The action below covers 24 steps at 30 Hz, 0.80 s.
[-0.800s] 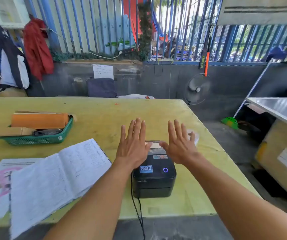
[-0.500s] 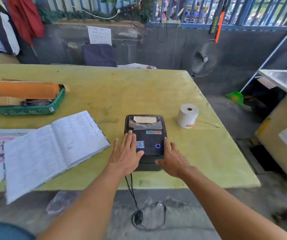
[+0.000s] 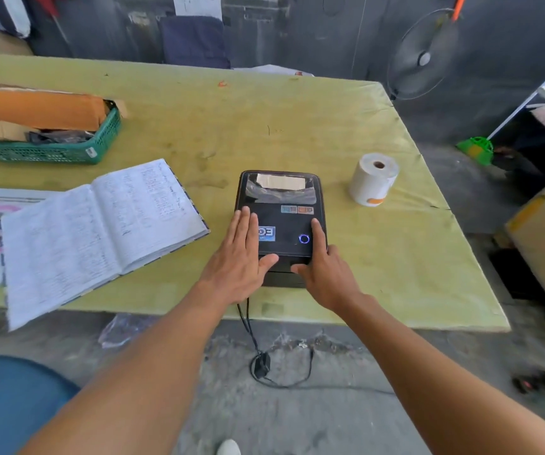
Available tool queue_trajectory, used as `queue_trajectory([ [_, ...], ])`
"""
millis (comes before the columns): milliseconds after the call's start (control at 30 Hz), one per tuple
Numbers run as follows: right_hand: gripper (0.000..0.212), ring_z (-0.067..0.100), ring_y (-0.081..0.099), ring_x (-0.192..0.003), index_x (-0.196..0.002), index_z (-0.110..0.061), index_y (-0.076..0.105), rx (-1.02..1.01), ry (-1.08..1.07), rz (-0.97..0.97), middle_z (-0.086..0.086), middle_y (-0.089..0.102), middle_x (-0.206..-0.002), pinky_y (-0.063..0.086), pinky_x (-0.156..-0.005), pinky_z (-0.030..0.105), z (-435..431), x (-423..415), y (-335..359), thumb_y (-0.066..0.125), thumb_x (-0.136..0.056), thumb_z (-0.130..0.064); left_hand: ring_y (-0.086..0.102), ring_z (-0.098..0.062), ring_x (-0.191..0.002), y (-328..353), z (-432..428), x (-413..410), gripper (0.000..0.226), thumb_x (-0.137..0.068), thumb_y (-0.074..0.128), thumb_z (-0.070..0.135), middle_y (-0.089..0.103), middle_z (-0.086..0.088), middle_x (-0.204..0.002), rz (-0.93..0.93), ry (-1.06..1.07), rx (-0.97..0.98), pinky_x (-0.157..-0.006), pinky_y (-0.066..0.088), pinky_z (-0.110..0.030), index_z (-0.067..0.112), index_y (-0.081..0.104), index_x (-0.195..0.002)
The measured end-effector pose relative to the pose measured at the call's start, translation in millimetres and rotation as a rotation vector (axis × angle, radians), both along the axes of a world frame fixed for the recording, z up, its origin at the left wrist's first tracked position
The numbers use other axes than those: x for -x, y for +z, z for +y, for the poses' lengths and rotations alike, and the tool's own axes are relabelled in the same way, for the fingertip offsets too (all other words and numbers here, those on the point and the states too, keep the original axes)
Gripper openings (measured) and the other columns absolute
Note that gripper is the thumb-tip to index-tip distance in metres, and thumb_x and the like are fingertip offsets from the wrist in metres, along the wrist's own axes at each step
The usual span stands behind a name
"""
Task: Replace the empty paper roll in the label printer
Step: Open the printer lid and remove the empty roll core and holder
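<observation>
Black label printer (image 3: 281,221) sits closed, blue ring lit.

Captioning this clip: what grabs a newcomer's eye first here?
The label printer sits near the front edge of the table, lid closed, with both hands resting on its top: left hand flat at the left, right hand at the right by the blue button. A white paper roll stands on end to the printer's right, apart from it.

Bare hands (image 3: 236,262), bare forearms (image 3: 153,362), white shoe toe (image 3: 228,447)
</observation>
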State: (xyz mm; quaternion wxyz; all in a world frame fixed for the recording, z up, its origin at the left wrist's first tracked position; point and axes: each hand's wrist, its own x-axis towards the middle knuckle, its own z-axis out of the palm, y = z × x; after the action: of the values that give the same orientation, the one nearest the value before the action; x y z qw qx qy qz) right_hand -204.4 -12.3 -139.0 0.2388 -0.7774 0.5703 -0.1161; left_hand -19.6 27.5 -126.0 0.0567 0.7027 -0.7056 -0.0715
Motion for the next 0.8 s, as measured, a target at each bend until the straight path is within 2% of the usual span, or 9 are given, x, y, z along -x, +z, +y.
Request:
queue_trajectory([
  [200, 0.096, 0.044, 0.061, -0.09, -0.159, -0.023, -0.006, 0.061, 0.026, 0.079, 0.026, 0.058, -0.11, 0.051, -0.08, 0.047, -7, 5, -1, 0.058, -0.094, -0.05, -0.024, -0.024, -0.146, 4, 1, 1, 0.085, -0.097, 0.018, 0.058, -0.023, -0.016, -0.159, -0.027, 0.005, 0.0, -0.119, -0.01, -0.034, 0.0, -0.014, -0.15],
  [333, 0.094, 0.041, 0.06, -0.098, -0.158, -0.028, -0.006, 0.025, 0.03, 0.081, 0.023, 0.058, -0.117, 0.05, -0.087, 0.048, -10, 7, 5, 0.056, -0.094, -0.053, -0.024, -0.024, -0.146, 10, -1, -1, 0.086, -0.097, 0.015, 0.06, -0.023, -0.016, -0.159, -0.065, -0.002, -0.032, -0.12, -0.009, -0.035, 0.0, -0.015, -0.15],
  [433, 0.09, 0.039, 0.06, -0.107, -0.155, -0.036, 0.001, 0.005, 0.033, 0.056, 0.017, 0.06, -0.125, 0.049, -0.092, 0.048, -21, 12, 23, 0.056, -0.088, -0.062, -0.019, -0.021, -0.148, 27, -8, -4, 0.085, -0.096, 0.017, 0.06, -0.017, -0.014, -0.162, -0.015, -0.009, -0.023, -0.12, -0.007, -0.033, 0.002, -0.01, -0.152],
  [533, 0.083, 0.036, 0.061, -0.111, -0.148, -0.039, 0.017, 0.021, 0.011, -0.046, 0.008, 0.063, -0.133, 0.05, -0.093, 0.048, -39, 14, 56, 0.054, -0.081, -0.069, 0.003, -0.021, -0.15, 60, -27, -10, 0.081, -0.097, 0.026, 0.06, 0.008, -0.011, -0.163, 0.109, 0.004, 0.057, -0.119, 0.006, -0.031, 0.004, 0.012, -0.154],
  [633, 0.076, 0.033, 0.061, -0.115, -0.149, -0.029, 0.028, 0.031, -0.056, -0.171, 0.004, 0.062, -0.135, 0.046, -0.087, 0.038, -59, 7, 89, 0.058, -0.087, -0.063, 0.039, -0.027, -0.132, 88, -59, -17, 0.068, -0.096, 0.041, 0.057, 0.045, -0.013, -0.143, 0.22, 0.062, 0.208, -0.107, 0.032, -0.034, 0.005, 0.043, -0.138],
  [700, 0.076, 0.034, 0.06, -0.117, -0.15, -0.025, 0.031, 0.042, -0.12, -0.195, 0.006, 0.063, -0.134, 0.044, -0.085, 0.038, -76, -1, 106, 0.054, -0.089, -0.065, 0.048, -0.027, -0.122, 100, -80, -19, 0.061, -0.095, 0.048, 0.054, 0.05, -0.012, -0.133, 0.313, 0.132, 0.299, -0.098, 0.037, -0.032, 0.006, 0.049, -0.132],
  [800, 0.073, 0.035, 0.062, -0.107, -0.143, -0.023, 0.039, 0.064, -0.219, -0.217, 0.011, 0.067, -0.122, 0.046, -0.08, 0.04, -108, -16, 128, 0.048, -0.089, -0.071, 0.049, -0.027, -0.121, 112, -109, -21, 0.056, -0.096, 0.051, 0.043, 0.043, -0.012, -0.139, 0.435, 0.226, 0.4, -0.093, 0.038, -0.031, 0.009, 0.041, -0.139],
])
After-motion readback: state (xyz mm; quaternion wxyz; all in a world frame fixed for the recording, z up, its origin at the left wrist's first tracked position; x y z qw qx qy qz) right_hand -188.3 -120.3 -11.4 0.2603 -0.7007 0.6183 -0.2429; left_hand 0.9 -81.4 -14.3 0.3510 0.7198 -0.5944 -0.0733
